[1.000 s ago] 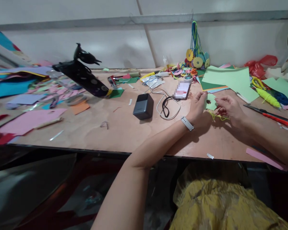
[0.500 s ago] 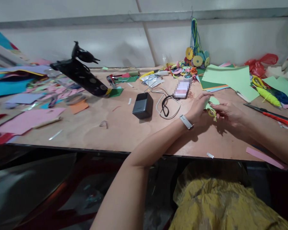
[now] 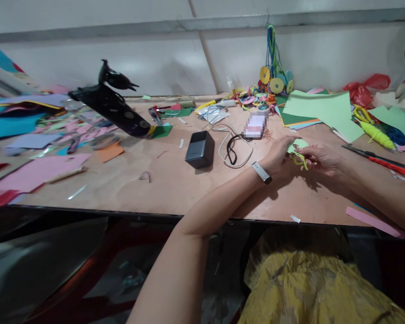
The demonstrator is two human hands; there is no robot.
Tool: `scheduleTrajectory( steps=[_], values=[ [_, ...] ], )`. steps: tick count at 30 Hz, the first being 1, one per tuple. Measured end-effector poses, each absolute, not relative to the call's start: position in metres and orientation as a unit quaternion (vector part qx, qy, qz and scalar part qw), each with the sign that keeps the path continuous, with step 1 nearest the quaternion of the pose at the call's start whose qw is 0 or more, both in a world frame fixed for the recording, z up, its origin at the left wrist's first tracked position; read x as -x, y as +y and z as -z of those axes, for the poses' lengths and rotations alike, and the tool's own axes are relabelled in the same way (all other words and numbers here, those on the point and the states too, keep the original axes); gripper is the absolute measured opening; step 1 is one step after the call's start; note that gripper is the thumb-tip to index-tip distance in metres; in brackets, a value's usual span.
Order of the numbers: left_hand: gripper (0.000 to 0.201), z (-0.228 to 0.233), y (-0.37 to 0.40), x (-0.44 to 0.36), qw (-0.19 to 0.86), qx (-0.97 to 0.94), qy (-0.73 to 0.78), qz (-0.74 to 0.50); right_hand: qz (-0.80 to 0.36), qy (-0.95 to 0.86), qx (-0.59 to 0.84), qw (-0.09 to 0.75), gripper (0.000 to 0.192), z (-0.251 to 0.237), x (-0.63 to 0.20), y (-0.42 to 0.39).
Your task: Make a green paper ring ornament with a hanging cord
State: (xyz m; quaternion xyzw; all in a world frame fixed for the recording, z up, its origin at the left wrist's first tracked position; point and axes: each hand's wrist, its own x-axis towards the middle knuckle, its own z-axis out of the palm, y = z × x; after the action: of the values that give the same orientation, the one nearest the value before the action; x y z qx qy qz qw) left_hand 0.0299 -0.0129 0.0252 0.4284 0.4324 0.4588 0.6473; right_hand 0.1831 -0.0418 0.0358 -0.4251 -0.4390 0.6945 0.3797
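My left hand (image 3: pixel 279 152), with a watch (image 3: pixel 261 173) on its wrist, is closed on a small pale green foam or paper piece (image 3: pixel 299 143). Thin yellow-green cord (image 3: pixel 303 161) hangs from that piece in a short loop. Fingers of my right hand (image 3: pixel 322 160) pinch the cord close to the piece's lower edge. Both hands are together just above the tabletop. A phone (image 3: pixel 254 125) with a blurred screen lies beyond my left hand.
A dark power bank (image 3: pixel 200 149) and white cable lie left of my hands. Scissors (image 3: pixel 380 161) with orange-red handles rest at the right, near a yellow-green yarn bundle (image 3: pixel 377 135). Green sheets (image 3: pixel 324 108) lie behind. A black animal-shaped object (image 3: pixel 113 105) leans at the left.
My right hand has shifted very slightly, and the cord loop now hangs a little further right and looks longer. The view has moved slightly.
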Motion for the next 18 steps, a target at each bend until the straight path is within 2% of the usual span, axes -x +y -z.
scheduleTrajectory(
  steps=[11, 18],
  values=[
    [0.02, -0.022, -0.011, -0.03, 0.655, -0.434, 0.422, -0.452, -0.689, -0.442, 0.424, 0.389, 0.02, -0.039, -0.181, -0.045],
    [0.021, -0.029, -0.018, -0.032, 0.624, -0.435, 0.441, -0.477, -0.679, -0.458, 0.417, 0.395, 0.022, -0.032, -0.182, -0.042]
  ],
)
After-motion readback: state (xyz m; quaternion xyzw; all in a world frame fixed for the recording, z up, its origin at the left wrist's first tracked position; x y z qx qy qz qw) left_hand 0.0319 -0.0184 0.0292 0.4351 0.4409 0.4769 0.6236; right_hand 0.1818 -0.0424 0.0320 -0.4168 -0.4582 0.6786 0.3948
